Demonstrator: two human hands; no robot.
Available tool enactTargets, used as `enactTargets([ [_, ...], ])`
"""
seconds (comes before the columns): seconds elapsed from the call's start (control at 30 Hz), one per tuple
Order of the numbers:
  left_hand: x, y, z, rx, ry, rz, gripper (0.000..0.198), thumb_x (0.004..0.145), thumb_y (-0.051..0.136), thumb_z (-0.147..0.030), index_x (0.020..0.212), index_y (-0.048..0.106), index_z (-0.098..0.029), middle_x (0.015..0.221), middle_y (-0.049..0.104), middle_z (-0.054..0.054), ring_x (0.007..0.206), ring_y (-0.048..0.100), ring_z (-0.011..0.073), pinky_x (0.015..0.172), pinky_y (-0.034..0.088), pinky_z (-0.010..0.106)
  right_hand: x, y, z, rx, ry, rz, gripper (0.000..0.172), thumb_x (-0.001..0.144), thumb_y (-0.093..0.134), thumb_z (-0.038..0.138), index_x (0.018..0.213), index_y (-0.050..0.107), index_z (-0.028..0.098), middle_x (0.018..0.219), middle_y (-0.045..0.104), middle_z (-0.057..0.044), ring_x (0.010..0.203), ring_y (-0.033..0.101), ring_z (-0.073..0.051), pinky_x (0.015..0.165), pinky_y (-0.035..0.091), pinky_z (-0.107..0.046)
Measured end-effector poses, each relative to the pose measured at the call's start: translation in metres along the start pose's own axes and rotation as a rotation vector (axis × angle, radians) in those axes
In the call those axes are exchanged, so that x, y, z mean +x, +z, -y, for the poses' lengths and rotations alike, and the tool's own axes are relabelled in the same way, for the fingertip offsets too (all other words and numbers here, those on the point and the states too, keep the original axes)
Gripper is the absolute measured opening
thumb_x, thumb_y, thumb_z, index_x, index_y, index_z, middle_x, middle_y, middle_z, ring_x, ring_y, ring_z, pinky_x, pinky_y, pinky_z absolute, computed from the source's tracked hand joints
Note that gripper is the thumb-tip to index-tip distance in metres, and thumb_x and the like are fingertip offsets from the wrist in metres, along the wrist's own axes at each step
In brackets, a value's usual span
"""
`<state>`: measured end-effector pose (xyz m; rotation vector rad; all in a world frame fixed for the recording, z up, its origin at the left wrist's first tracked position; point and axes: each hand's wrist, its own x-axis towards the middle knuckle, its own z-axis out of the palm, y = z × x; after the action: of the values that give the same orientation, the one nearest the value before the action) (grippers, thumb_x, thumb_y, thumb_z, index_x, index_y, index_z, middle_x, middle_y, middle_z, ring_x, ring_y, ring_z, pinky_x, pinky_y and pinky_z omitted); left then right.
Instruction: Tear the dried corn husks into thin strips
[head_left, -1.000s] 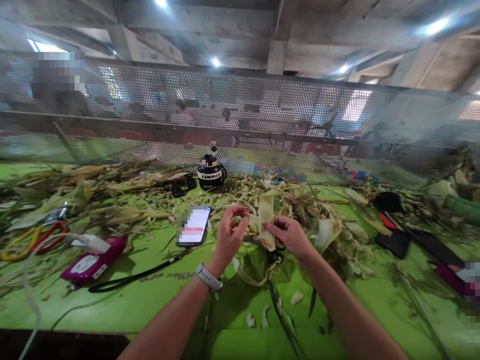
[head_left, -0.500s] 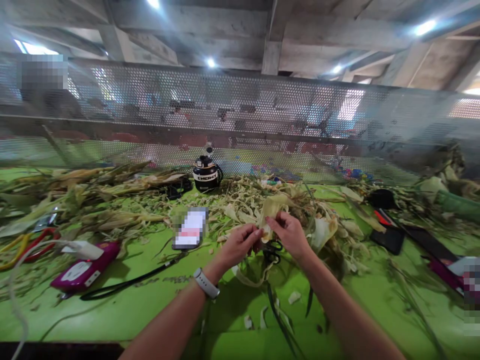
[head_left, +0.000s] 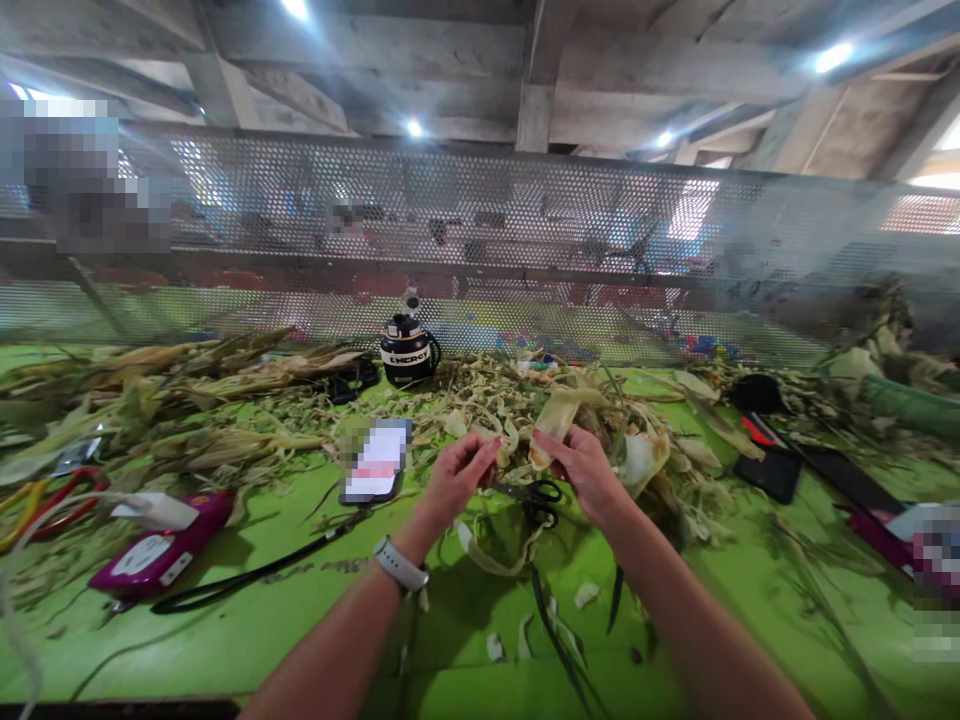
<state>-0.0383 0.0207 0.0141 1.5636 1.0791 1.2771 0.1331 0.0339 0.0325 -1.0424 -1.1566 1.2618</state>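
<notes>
Pinching husk strip (head_left: 553, 420) in my right hand (head_left: 589, 472) grip, raised off the green surface (head_left: 300, 560), clear of the litter so I can see it. Left hand (head_left: 456, 475): fingertips pressed together just beside it, contents unclear. Scissors (head_left: 537, 494) lie beneath, within reach.

The husk strip (head_left: 553, 425) in the right hand (head_left: 585, 475) looks dry, thin and papery, like the rough heap of husks (head_left: 225, 400) behind. The counter (head_left: 225, 630) is smooth and green with a soft shine. The scissors (head_left: 536, 495) have black plastic handles. The phone (head_left: 375, 462) has a glossy glass face. The watch band (head_left: 400, 565) looks like matt white rubber. The back screen (head_left: 480, 200) is grey metal full of holes.
</notes>
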Motion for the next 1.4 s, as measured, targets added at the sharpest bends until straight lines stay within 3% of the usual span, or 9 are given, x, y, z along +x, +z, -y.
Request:
enactTargets([
  [0.03,0.003,-0.005,0.001,0.024,-0.055,0.050,0.043,0.080,0.049,-0.050,0.053,0.041,-0.018,0.044,0.038,-0.007,0.042,0.033,0.0065,0.045,0.026,0.021,0.000,-0.002,0.003,-0.014,0.032,0.064,0.037,0.057,0.076,0.044,0.066,0.054,0.016,0.048,0.048,0.007,0.038,0.031,-0.003,0.036,0.019,-0.019],
  [0.1,0.008,-0.015,0.001,0.108,-0.135,0.015,0.051,0.078,0.049,-0.054,0.044,0.035,-0.018,0.038,0.029,-0.007,0.038,0.027,0.0057,0.042,0.021,0.022,-0.001,-0.004,0.008,-0.052,0.101,0.177,0.037,0.056,0.077,0.043,0.067,0.056,0.015,0.049,0.051,0.007,0.036,0.031,-0.003,0.035,0.018,-0.019],
  [0.13,0.010,-0.019,0.001,0.132,-0.132,0.005,0.048,0.076,0.052,-0.052,0.045,0.040,-0.018,0.039,0.034,-0.006,0.039,0.030,0.0061,0.043,0.023,0.021,-0.002,-0.004,0.010,-0.076,0.136,0.224,0.037,0.055,0.077,0.043,0.067,0.057,0.014,0.048,0.051,0.006,0.035,0.032,-0.003,0.034,0.018,-0.019],
  [0.23,0.012,-0.021,-0.004,0.057,-0.088,0.038,0.027,0.068,0.064,-0.041,0.076,0.062,-0.016,0.065,0.059,-0.001,0.060,0.051,0.0111,0.054,0.037,0.021,-0.007,0.000,0.010,-0.134,0.224,0.344,0.038,0.055,0.077,0.045,0.066,0.059,0.014,0.047,0.053,0.006,0.033,0.032,-0.002,0.033,0.018,-0.018],
  [0.3,0.010,-0.018,-0.008,-0.066,-0.132,0.079,0.031,0.071,0.059,-0.041,0.090,0.063,-0.017,0.076,0.063,0.002,0.069,0.056,0.0137,0.060,0.040,0.023,-0.009,0.004,0.007,-0.151,0.246,0.402,0.038,0.055,0.077,0.045,0.068,0.061,0.013,0.049,0.054,0.005,0.034,0.033,-0.002,0.033,0.020,-0.018],
  [0.43,0.004,-0.010,-0.009,-0.147,-0.190,0.177,0.031,0.069,0.064,-0.045,0.070,0.062,-0.015,0.062,0.057,-0.001,0.057,0.049,0.0101,0.056,0.036,0.022,-0.010,0.006,-0.001,-0.184,0.259,0.487,0.038,0.058,0.076,0.044,0.077,0.064,0.013,0.051,0.054,0.006,0.035,0.037,-0.003,0.034,0.026,-0.017],
  [0.7,0.004,-0.011,-0.009,-0.215,-0.211,0.269,0.036,0.065,0.068,-0.047,0.064,0.057,-0.014,0.055,0.051,-0.004,0.051,0.041,0.0059,0.049,0.031,0.019,-0.006,0.005,0.000,-0.095,0.132,0.294,0.035,0.058,0.075,0.044,0.070,0.065,0.013,0.060,0.061,0.001,0.049,0.046,-0.007,0.046,0.036,-0.019],
  [1.03,0.003,-0.015,-0.011,-0.162,-0.311,0.302,0.039,0.060,0.071,-0.050,0.067,0.060,-0.014,0.058,0.057,-0.002,0.053,0.051,0.0084,0.050,0.037,0.019,-0.003,0.001,-0.001,-0.178,0.088,0.378,0.031,0.060,0.075,0.041,0.074,0.068,0.014,0.058,0.062,0.001,0.044,0.042,-0.006,0.042,0.035,-0.019],
  [1.4,0.005,-0.016,-0.006,-0.169,-0.275,0.390,0.036,0.065,0.069,-0.047,0.065,0.057,-0.013,0.055,0.052,-0.004,0.049,0.046,0.0063,0.048,0.032,0.020,-0.005,-0.003,0.003,-0.221,0.145,0.437,0.030,0.061,0.075,0.037,0.076,0.068,0.013,0.057,0.062,0.002,0.041,0.047,-0.007,0.040,0.037,-0.019],
])
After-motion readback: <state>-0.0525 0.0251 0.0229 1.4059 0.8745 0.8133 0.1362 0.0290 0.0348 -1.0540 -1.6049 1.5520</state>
